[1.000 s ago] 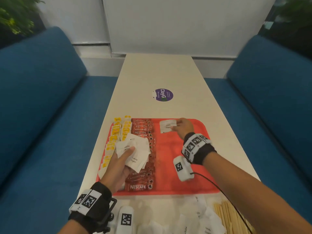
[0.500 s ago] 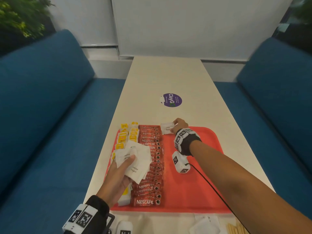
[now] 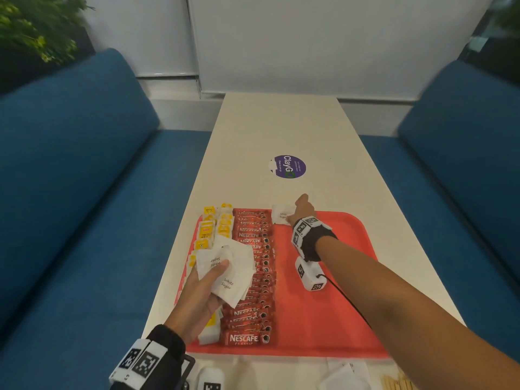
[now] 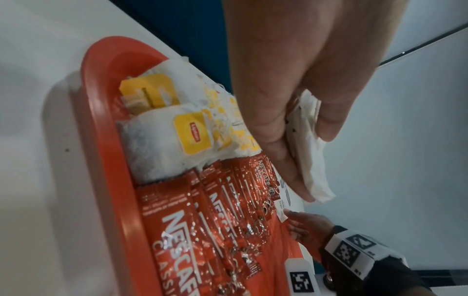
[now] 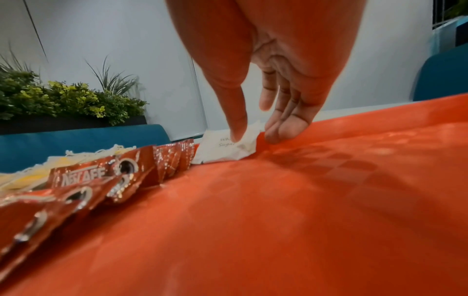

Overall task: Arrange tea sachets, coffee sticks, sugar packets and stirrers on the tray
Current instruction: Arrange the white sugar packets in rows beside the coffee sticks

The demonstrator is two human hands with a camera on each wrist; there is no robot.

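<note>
- Right hand [image 3: 302, 211] was at the tray's [image 3: 337, 291] far edge, with one white sugar packet [image 3: 280, 215] just left of its fingertips [image 5: 283, 130].
- In the right wrist view the thumb tip pressed down on the packet; the other fingers were bunched together and touching the tray rim just right of it. It looked like a press or a nudge. No curl round the packet was visible.
- The packet lay flat at the far end of the coffee sticks [image 3: 253, 277], touching or nearly touching the top stick. Its long axis ran roughly across the tray, same as the sticks.
- Left hand [image 3: 202, 294] was well nearer the body, over the tea sachets [image 3: 209, 226] and stick rows. Thumb on top and fingers under gripped a fanned sugar stack [image 3: 228, 274].
- Judgement: the right hand was the nearer one for placing; the next packet would have to come from the left-hand stack and land nearer the body, in line below the first.
- Versus 1.0 s ago: the packet and right hand had moved farther out to the tray's far edge; the left hand's grip on the stack was unchanged.
- Loose packets and stirrers [image 3: 396, 384] sat off-tray at the near table [image 3: 281, 130] edge.
</note>
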